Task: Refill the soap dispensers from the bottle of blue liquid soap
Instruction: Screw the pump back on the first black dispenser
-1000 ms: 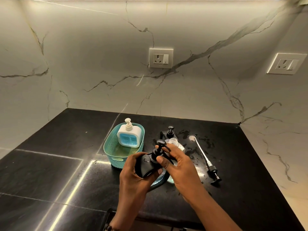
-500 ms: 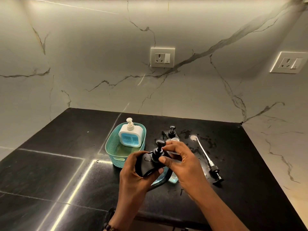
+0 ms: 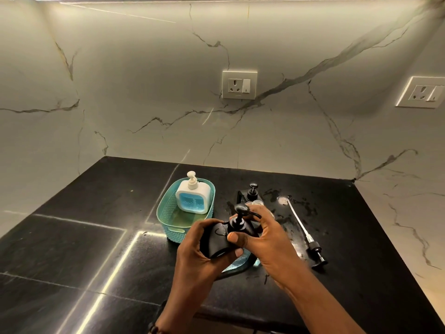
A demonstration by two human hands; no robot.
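Above the counter's front middle I hold a black soap dispenser (image 3: 218,239). My left hand (image 3: 199,251) grips its body. My right hand (image 3: 267,239) has thumb and fingers curled round the collar of its black pump head (image 3: 240,214). Blue liquid shows just below the hands. A white dispenser (image 3: 192,196) with blue soap behind its window stands in a teal basket (image 3: 166,213). Another black pump dispenser (image 3: 252,192) stands behind my hands, partly hidden. A loose pump with a long tube (image 3: 301,227) lies on the counter to the right.
The black stone counter (image 3: 96,213) is wet with spills around the loose pump. Marble walls close the back and right sides, each with a wall socket (image 3: 239,84). The counter's front edge runs below my forearms.
The view has shifted a little. My right hand's fingers have moved round the pump collar while my left hand keeps the black dispenser in the same place.
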